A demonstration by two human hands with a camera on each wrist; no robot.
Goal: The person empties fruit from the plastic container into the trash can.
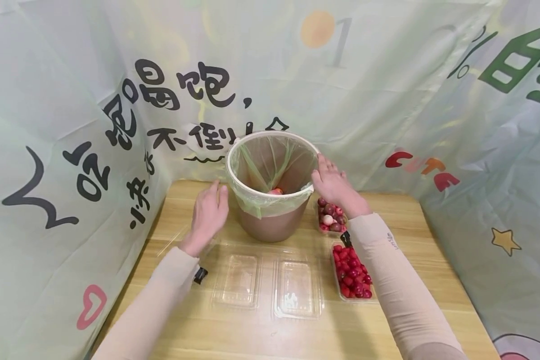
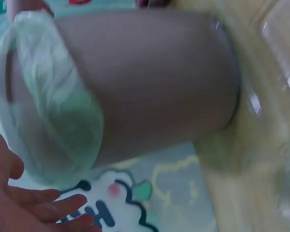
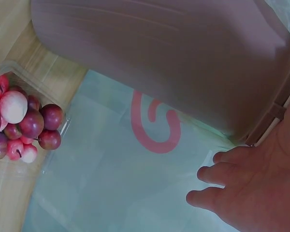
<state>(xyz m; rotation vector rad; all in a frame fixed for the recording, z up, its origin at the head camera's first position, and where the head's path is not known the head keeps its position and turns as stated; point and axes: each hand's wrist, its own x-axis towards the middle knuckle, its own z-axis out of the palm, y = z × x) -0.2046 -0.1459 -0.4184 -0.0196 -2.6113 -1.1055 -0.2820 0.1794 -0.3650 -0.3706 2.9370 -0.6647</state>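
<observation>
Nearest: clear plastic boxes or lids (can't tell which) (image 1: 298, 282) flat on the worktop (image 1: 207, 332), this side of the bin
Next out, right side: pile of red fruit (image 1: 353, 272), under the right forearm
Left hand (image 1: 209, 212): fingers loosely extended, just beside the rim on its left, no contact visible, holding nothing
Bin (image 1: 272, 227): upright on the worktop, long axis vertical, straight ahead between the hands
Right hand (image 1: 335, 182): at the rim's right edge, looks to be touching, fingers straight, no grip visible
Key relation, my read: bin sits between two parted hands, right one nearer; both at rim height, well above the base
Green liner (image 1: 265, 206) folded over the rim, red item (image 1: 276, 191) inside
Darker fruit (image 1: 330, 212) right of the bin; printed backdrop (image 1: 364, 110) behind everything
</observation>
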